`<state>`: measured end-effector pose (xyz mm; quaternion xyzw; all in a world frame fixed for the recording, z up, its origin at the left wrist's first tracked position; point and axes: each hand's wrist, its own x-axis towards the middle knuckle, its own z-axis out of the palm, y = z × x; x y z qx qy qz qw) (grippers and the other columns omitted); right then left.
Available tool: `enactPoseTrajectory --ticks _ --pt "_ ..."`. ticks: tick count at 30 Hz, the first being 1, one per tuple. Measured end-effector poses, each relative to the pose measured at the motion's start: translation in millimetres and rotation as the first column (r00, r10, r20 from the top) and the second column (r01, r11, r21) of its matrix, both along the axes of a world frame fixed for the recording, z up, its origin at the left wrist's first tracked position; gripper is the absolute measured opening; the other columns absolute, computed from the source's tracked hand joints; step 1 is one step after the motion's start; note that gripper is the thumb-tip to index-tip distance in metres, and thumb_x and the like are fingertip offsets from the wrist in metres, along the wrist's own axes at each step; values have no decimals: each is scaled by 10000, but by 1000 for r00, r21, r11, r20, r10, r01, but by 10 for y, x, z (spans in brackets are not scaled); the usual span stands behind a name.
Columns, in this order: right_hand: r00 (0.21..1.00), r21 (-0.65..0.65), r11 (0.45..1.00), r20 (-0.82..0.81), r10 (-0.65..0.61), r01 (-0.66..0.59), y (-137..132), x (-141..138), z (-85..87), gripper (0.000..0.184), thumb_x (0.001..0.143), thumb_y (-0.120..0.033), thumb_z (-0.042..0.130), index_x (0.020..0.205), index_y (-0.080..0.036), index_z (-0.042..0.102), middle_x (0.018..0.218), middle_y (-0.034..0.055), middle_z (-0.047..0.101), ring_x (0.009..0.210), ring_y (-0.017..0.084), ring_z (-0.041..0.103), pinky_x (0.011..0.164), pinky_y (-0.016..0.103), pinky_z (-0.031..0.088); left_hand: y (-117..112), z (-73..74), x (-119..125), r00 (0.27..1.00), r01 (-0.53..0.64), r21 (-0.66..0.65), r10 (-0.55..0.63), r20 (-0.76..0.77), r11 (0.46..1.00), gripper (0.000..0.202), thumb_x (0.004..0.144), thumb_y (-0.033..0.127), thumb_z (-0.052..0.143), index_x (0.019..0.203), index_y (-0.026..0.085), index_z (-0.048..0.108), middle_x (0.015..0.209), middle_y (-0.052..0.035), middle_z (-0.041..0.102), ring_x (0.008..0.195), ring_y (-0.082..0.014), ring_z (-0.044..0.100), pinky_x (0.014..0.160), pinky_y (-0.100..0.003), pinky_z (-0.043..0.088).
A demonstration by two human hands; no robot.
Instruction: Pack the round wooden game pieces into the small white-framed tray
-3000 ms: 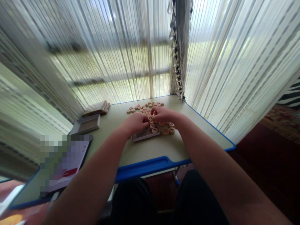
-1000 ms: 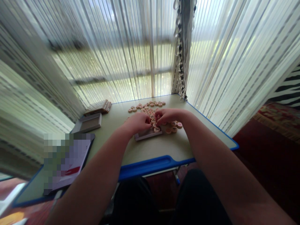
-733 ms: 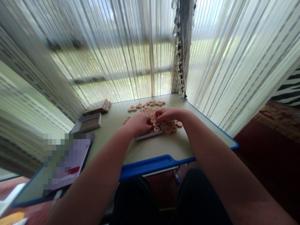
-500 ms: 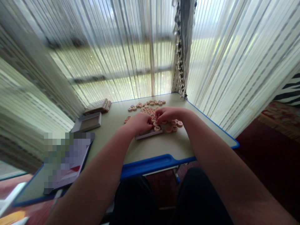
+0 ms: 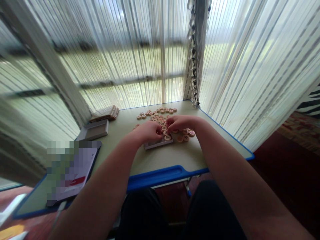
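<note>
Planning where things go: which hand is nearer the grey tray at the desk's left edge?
Left hand: it is to the right of the grey tray; the right hand is farther right.

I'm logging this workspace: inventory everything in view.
table: one, pale and blue, centre
near tray: one, grey, centre
far tray: one, grey, table's left
layered stack: one, brown, behind far tray
round pieces: many, pale, on table and in near tray
tablet: one, dark, near left
curtains: several, whitish, around table
beaded strands: several, dark, far corner
striped fabric: one, black and white, far right
fringed fabric: one, reddish, right
legs: two, dark, below table
left hand, right hand: two, bare, centre
</note>
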<state>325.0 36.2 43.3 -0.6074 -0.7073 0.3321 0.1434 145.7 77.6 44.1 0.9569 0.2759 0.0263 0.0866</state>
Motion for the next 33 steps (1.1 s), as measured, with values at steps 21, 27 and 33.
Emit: enactPoseTrajectory --ticks 21,27,33 --pt "951 370 891 59 -304 262 116 82 -54 252 689 -388 527 726 -144 576 624 -7 534 570 96 443 492 198 305 10 -5 -7 999 -18 -115 21 30 993 254 623 381 501 582 156 609 502 26 520 489 -97 443 456 -218 282" --pt "874 569 756 128 -469 323 149 152 -92 237 721 -356 482 796 -152 579 725 31 580 637 120 463 554 214 305 222 -38 -60 928 -250 95 211 306 964 322 720 391 420 720 152 636 661 -27 613 622 -136 523 563 -236 357" --pt "864 618 747 211 -457 245 203 190 -196 240 724 -332 498 873 -163 580 832 54 575 730 142 488 649 230 352 389 -194 -89 799 -434 148 303 519 889 282 750 341 409 794 159 620 820 -66 635 771 -162 555 701 -252 400"
